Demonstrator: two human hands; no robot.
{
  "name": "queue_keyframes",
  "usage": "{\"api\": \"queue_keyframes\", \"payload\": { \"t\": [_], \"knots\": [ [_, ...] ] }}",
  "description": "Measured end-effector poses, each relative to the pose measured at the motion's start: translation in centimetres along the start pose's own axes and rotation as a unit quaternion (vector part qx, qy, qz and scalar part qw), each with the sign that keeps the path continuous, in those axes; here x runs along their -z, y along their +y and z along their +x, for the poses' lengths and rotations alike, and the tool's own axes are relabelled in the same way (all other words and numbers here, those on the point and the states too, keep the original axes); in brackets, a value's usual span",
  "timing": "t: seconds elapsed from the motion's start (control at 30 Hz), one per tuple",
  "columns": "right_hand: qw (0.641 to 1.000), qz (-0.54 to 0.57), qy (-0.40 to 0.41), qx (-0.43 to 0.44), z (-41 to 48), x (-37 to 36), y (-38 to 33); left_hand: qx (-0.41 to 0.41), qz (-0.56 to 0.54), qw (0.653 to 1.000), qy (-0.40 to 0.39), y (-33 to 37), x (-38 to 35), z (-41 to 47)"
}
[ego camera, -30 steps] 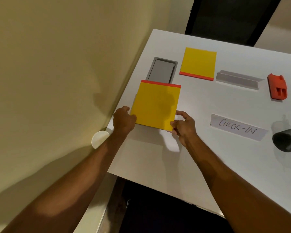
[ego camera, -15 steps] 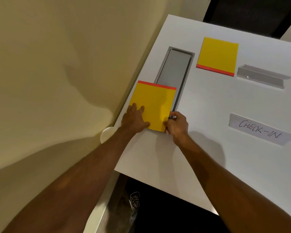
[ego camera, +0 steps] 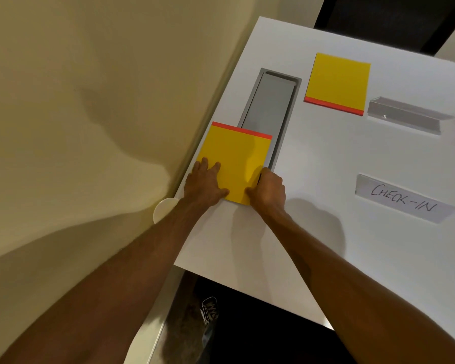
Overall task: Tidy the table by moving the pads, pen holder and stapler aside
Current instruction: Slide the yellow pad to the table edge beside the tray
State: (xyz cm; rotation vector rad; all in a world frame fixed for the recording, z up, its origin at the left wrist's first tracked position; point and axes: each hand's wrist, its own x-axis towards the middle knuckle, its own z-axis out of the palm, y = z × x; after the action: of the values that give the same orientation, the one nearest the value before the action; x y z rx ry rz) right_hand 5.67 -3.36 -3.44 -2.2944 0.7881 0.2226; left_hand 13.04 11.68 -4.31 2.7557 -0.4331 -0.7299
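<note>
The left hand (ego camera: 204,183) lies flat, fingers straight, on the near yellow pad (ego camera: 236,156). The right hand (ego camera: 268,191) pinches its right corner with curled fingers. The pad lies at the left edge of the surface (ego camera: 326,166), partly over a grey slot (ego camera: 269,101). Farther back lies another yellow pad (ego camera: 338,82).

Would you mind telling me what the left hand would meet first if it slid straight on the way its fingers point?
Resting on the near yellow pad, the left hand would first reach its red strip; beyond, probably the grey recess.
</note>
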Motion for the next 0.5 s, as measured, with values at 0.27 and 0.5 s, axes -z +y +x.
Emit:
{"api": "queue_keyframes", "payload": {
  "t": [0.27,0.5],
  "knots": [
    [0.999,-0.021,-0.016,0.021,0.5,0.2,0.3,-0.002,0.033,0.999,-0.001,0.2,0.1,-0.2],
    [0.991,-0.077,0.037,0.106,-1.5,3.8,1.4,-0.034,0.042,0.998,0.031,2.9,1.2,-2.8]
  ]
}}
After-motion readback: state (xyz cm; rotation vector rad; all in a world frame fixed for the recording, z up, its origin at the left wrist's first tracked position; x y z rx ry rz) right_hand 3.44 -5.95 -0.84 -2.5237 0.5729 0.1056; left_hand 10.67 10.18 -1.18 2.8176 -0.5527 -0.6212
